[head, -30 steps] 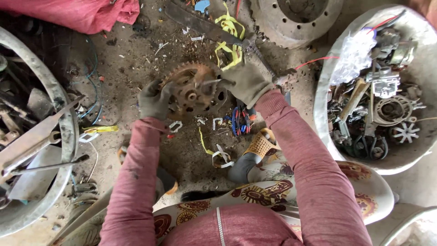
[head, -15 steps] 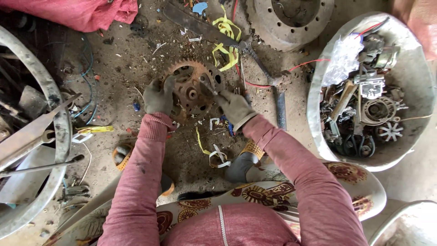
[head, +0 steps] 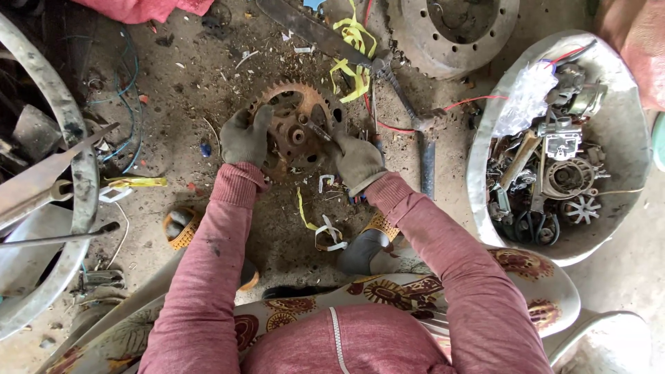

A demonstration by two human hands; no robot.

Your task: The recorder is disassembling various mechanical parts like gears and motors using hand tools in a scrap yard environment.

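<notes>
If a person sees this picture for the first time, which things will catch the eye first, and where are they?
In the middle, a rusty toothed sprocket lies on the dirty ground, with the gloved left hand on its left edge and the gloved right hand holding a thin tool against it. At the right, a big metal basin is full of old engine parts. Yellow strips lie above the sprocket.

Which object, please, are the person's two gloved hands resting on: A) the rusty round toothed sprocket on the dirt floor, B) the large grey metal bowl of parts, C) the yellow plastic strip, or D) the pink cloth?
A: the gloved left hand grips the rim of the rusty sprocket while the gloved right hand rests on its other edge.
</notes>
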